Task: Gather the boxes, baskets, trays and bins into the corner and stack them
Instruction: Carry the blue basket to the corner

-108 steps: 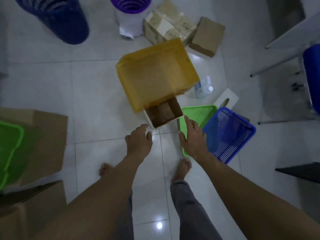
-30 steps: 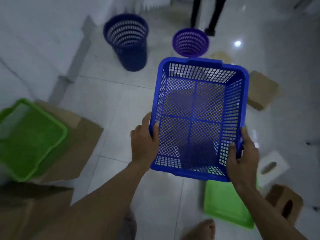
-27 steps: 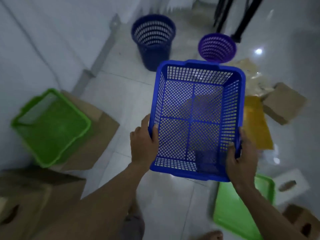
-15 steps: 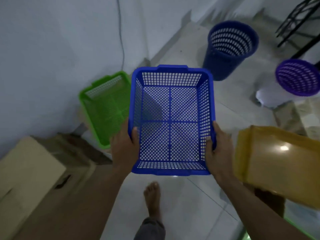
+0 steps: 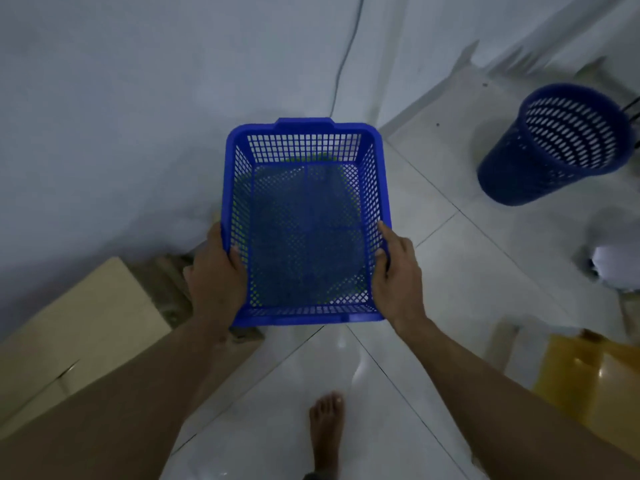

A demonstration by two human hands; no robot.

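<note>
Scene was dim, bluish cast throughout. Faint glare spots on floor tiles [image 5: 341, 342] and yellow bin [image 5: 595, 386]. Right edge was motion-blurred; wide-angle bending at borders; centre fairly sharp.

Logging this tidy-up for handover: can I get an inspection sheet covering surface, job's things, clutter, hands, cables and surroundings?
Surface: glossy white tiled floor, a bare foot on it.
Job's things: blue mesh basket held by the wall, green showing through its mesh; cardboard box left; round blue bin upright right; yellow crate lower right.
Clutter: blurred white object at right edge.
Hands: left hand and right hand grip the basket's side rims.
Cables: one thin cable down the wall.
Surroundings: pale wall, dim light.
</note>
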